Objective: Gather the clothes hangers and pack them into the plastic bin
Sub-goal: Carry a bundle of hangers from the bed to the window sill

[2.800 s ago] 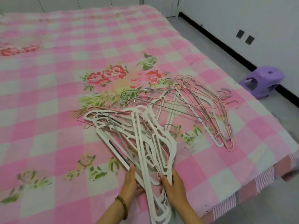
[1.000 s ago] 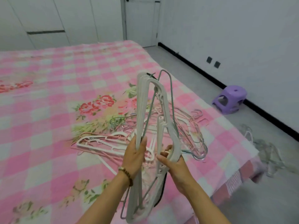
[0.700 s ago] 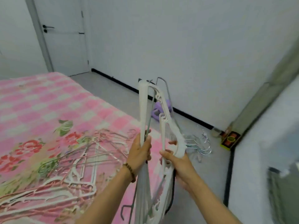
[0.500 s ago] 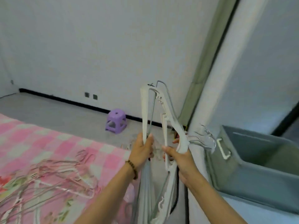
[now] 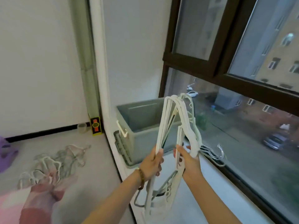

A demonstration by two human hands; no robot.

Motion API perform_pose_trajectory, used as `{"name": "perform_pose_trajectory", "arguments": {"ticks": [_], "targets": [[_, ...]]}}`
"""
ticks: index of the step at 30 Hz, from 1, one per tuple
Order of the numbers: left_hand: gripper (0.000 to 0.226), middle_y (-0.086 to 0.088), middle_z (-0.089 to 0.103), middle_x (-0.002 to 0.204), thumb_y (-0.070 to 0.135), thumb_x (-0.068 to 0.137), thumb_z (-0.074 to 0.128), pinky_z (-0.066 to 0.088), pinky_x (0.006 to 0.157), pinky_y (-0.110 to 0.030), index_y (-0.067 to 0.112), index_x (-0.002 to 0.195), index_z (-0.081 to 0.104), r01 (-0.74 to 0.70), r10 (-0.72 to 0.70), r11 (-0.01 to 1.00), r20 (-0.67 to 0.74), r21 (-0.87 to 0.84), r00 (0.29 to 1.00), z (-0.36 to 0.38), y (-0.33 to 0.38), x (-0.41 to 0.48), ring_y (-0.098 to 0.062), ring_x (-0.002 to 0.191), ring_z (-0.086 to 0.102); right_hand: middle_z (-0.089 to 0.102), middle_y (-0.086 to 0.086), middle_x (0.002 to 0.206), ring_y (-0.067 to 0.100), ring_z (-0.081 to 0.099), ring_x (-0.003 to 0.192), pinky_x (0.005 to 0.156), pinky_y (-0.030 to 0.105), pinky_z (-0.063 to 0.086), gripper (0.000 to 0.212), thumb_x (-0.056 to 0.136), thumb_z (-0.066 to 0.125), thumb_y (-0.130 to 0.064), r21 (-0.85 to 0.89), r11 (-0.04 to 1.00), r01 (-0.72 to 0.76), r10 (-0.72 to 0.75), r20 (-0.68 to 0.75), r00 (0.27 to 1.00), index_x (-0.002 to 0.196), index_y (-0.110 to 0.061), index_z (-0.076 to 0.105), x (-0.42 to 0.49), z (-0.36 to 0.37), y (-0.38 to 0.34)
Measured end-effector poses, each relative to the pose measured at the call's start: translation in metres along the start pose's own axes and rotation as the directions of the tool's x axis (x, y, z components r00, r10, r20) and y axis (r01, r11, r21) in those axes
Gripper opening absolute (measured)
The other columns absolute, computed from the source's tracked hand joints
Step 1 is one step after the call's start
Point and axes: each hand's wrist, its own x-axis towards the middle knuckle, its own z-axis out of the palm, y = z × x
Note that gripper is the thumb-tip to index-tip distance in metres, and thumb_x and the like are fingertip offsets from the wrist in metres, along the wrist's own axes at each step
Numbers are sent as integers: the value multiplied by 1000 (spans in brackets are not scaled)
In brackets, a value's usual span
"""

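Note:
I hold a bundle of white plastic hangers (image 5: 169, 120) upright in front of me, with its metal hooks sticking out to the right. My left hand (image 5: 151, 162) grips one side of the bundle and my right hand (image 5: 187, 159) grips the other. Just behind the bundle, a grey plastic bin (image 5: 142, 125) with a white latch stands open on the white window ledge (image 5: 182, 191); the part of its inside that shows holds nothing. More hangers (image 5: 55, 160) lie in a loose heap on the floor at the left.
A dark-framed window (image 5: 226, 75) runs along the right, above the ledge. A white wall pillar (image 5: 98, 78) rises left of the bin. A purple stool (image 5: 4, 152) sits at the far left edge, and the pink bedspread corner (image 5: 32, 202) fills the lower left.
I lifted the white hangers off the bed with both hands and turned right. The view swung from the bed past the stool to the bin, which is now straight behind the bundle.

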Motion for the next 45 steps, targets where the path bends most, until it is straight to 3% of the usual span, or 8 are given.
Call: {"name": "perform_pose_trajectory", "arguments": {"ticks": [9, 13, 17, 20, 24, 30, 39, 45], "targets": [[22, 5, 41, 67, 33, 98, 38, 32, 48, -13, 34, 119, 44, 61, -100, 971, 158, 232, 982, 77, -119, 126, -7, 52, 34, 73, 9, 93, 24, 69, 89, 72, 36, 54, 18, 82, 70, -11, 34, 989, -142, 146, -243, 959, 85, -14, 53, 104, -127, 83], [25, -1, 53, 72, 39, 94, 47, 35, 60, -24, 16, 98, 54, 138, -214, 923, 181, 358, 960, 97, -185, 187, -10, 60, 42, 69, 10, 87, 22, 67, 85, 69, 28, 57, 12, 83, 68, -11, -10, 968, -251, 243, -206, 948, 90, -8, 58, 148, -181, 125], [23, 5, 56, 70, 48, 89, 50, 44, 66, -29, 30, 76, 50, 126, -243, 860, 179, 495, 953, 116, -236, 228, -16, 69, 54, 72, 16, 99, 25, 70, 90, 68, 27, 58, 25, 82, 69, -9, -9, 936, -351, 341, -212, 916, 104, -5, 57, 182, -219, 159], [22, 1, 62, 73, 48, 86, 56, 49, 71, -33, 28, 77, 55, 155, -264, 863, 169, 480, 950, 127, -262, 251, -19, 73, 60, 71, 16, 104, 25, 69, 92, 70, 26, 57, 30, 81, 72, -12, -49, 912, -408, 382, -268, 885, 107, -5, 60, 203, -233, 182], [26, 0, 58, 72, 42, 83, 63, 40, 65, -27, 17, 79, 63, 167, -267, 866, 152, 472, 952, 134, -292, 272, -16, 67, 49, 73, 9, 89, 19, 68, 81, 67, 25, 56, 15, 83, 70, -13, -84, 902, -423, 377, -321, 869, 97, -6, 67, 220, -241, 208], [9, 1, 65, 73, 28, 84, 67, 41, 61, -14, 19, 81, 67, 215, -277, 880, 90, 423, 957, 137, -320, 277, -13, 70, 56, 72, 5, 72, 13, 66, 62, 55, 23, 54, 6, 81, 73, -12, -151, 906, -396, 307, -410, 859, 80, -7, 69, 230, -244, 230], [24, -3, 68, 88, 22, 80, 72, 51, 82, -21, 11, 100, 68, 273, -288, 914, 7, 302, 958, 128, -312, 263, -15, 84, 63, 66, 12, 64, 19, 57, 51, 49, 26, 45, 22, 78, 76, -22, -214, 888, -406, 289, -427, 857, 79, -1, 68, 228, -249, 235], [28, -2, 66, 96, 26, 82, 68, 48, 81, -20, 14, 107, 66, 295, -287, 916, -70, 273, 955, 94, -292, 227, -15, 87, 59, 59, -1, 42, 8, 51, 36, 43, 20, 41, 35, 79, 75, -31, -547, 726, -417, 169, -446, 879, 62, -6, 57, 200, -245, 236]]}}
